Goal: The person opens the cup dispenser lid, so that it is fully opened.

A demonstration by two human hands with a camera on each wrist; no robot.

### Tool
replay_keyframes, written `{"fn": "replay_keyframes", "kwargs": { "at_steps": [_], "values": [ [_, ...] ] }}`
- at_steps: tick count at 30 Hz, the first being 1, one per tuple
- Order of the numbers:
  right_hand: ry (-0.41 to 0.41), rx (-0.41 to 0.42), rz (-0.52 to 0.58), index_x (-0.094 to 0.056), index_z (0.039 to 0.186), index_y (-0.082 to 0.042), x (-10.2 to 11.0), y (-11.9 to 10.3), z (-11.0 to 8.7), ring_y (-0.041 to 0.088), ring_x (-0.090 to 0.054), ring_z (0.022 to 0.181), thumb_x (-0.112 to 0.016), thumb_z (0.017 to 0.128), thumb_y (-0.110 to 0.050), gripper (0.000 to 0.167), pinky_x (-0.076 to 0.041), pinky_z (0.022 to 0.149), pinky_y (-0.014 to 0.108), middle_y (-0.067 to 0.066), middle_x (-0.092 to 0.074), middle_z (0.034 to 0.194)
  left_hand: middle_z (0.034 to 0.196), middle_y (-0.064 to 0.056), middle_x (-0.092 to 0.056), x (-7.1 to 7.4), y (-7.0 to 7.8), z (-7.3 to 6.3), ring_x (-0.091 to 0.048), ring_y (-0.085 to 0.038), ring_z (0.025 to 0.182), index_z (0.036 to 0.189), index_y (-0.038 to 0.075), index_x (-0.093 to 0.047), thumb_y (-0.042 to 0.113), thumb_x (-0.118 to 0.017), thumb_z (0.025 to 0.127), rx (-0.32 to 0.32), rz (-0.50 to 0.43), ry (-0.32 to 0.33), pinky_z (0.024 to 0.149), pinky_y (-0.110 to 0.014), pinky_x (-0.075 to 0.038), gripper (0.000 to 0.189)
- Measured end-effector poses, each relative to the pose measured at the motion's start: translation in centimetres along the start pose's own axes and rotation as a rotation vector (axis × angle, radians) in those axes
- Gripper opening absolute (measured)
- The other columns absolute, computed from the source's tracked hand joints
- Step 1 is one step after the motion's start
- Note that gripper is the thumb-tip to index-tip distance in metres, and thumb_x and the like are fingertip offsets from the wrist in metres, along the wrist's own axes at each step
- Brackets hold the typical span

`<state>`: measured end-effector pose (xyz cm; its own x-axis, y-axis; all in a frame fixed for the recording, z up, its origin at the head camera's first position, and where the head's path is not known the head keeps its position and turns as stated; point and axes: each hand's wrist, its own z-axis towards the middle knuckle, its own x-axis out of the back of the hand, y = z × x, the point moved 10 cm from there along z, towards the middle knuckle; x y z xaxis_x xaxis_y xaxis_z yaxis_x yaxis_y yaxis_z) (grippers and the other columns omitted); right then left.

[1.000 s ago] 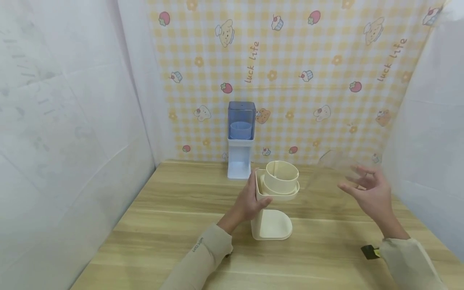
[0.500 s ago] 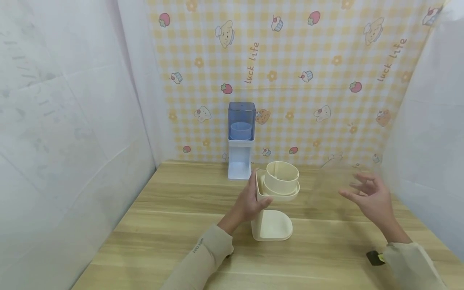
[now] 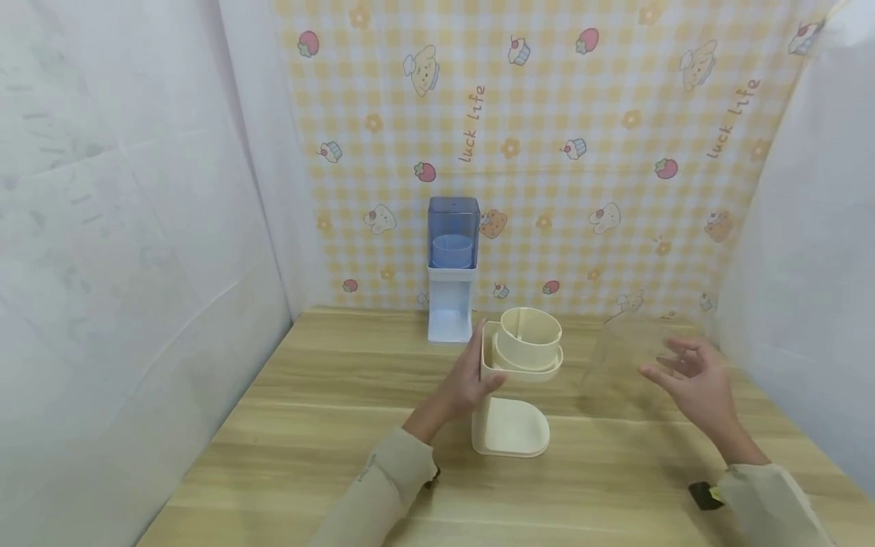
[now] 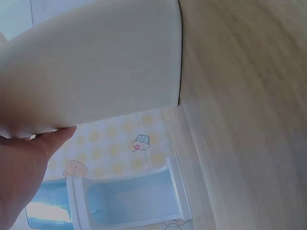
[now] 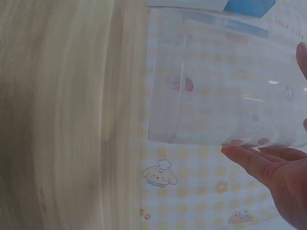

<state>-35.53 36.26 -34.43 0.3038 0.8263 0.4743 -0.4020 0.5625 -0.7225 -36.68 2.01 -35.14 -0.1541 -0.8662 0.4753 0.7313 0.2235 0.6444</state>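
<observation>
A cream-coloured dispenser stand [image 3: 513, 429] rises from the wooden table, with a round open cup [image 3: 531, 338] in its upper tray. My left hand [image 3: 468, 384] grips the upper part from the left, thumb at the tray's front corner. The left wrist view shows the stand's smooth side [image 4: 100, 62] with fingers against it. To the right, my right hand [image 3: 700, 387] holds a clear plastic cover [image 5: 216, 81] above the table, fingers and thumb on opposite sides of it. In the head view the see-through cover [image 3: 618, 353] is faint against the cloth.
A similar blue and white dispenser [image 3: 451, 270] with its cover on stands at the back edge of the wooden table [image 3: 328, 425]. Behind it hangs a yellow checked cloth [image 3: 547, 91]. White sheets [image 3: 137, 228] close off both sides.
My right hand has lowered slightly with the clear cover. The left hand and the cream stand stay in place, while the head view has tilted up a little.
</observation>
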Motion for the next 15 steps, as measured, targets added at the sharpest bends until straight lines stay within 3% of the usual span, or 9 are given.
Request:
{"fn": "replay_keyframes", "kwargs": {
  "at_steps": [2,4,8,11,13,15],
  "values": [
    [-0.002,0.004,-0.001,-0.040,0.131,0.006,-0.1,0.2,-0.1,-0.013,-0.053,0.101,-0.079,0.085,-0.011,0.062,-0.050,0.077,0.010,0.031,-0.041,0.142,0.157,-0.022,-0.027,0.1,0.0,0.1,-0.025,-0.031,0.147,0.157,0.003,0.002,0.084,-0.032,0.086,-0.007,-0.017,-0.018,0.118,-0.048,-0.021,0.113],
    [-0.001,0.005,-0.011,-0.039,0.132,0.007,-0.3,0.4,-0.3,-0.013,-0.051,0.102,-0.079,0.085,-0.011,0.065,-0.049,0.078,0.009,0.034,-0.040,0.142,0.159,-0.023,-0.023,0.2,0.0,0.1,-0.024,-0.032,0.147,0.157,0.001,0.001,0.082,-0.032,0.087,-0.015,-0.031,-0.021,0.118,-0.049,-0.021,0.112],
    [0.013,0.004,-0.048,-0.040,0.134,0.010,-0.6,0.9,-0.6,-0.015,-0.048,0.101,-0.081,0.084,-0.014,0.069,-0.048,0.077,0.007,0.035,-0.041,0.142,0.156,-0.025,-0.029,0.5,0.3,0.0,-0.037,-0.036,0.140,0.156,-0.003,-0.003,0.077,-0.033,0.092,-0.063,-0.077,-0.020,0.111,-0.046,-0.036,0.107],
    [0.031,-0.002,-0.066,-0.041,0.134,0.011,-0.8,1.0,-0.8,-0.015,-0.048,0.100,-0.082,0.083,-0.015,0.070,-0.047,0.075,0.005,0.036,-0.042,0.141,0.153,-0.027,-0.031,0.5,0.4,0.2,-0.043,-0.040,0.134,0.156,-0.004,-0.003,0.071,-0.036,0.095,-0.085,-0.191,-0.044,0.102,-0.043,-0.046,0.102],
    [0.042,-0.004,-0.078,-0.041,0.133,0.012,-1.0,1.0,-0.9,-0.005,-0.054,0.102,-0.082,0.082,-0.015,0.070,-0.047,0.075,0.005,0.036,-0.043,0.141,0.154,-0.028,-0.029,0.4,0.4,0.3,-0.043,-0.042,0.133,0.157,-0.003,-0.003,0.066,-0.039,0.097,-0.086,-0.264,-0.061,0.100,-0.042,-0.048,0.098],
    [0.047,-0.010,-0.085,-0.041,0.132,0.012,-1.1,1.1,-1.0,0.014,-0.061,0.107,-0.082,0.082,-0.015,0.070,-0.047,0.074,0.005,0.035,-0.044,0.141,0.154,-0.029,-0.028,0.2,0.3,0.3,-0.045,-0.044,0.130,0.157,-0.001,-0.004,0.060,-0.042,0.099,-0.082,-0.334,-0.075,0.095,-0.045,-0.051,0.093]
  ]
}}
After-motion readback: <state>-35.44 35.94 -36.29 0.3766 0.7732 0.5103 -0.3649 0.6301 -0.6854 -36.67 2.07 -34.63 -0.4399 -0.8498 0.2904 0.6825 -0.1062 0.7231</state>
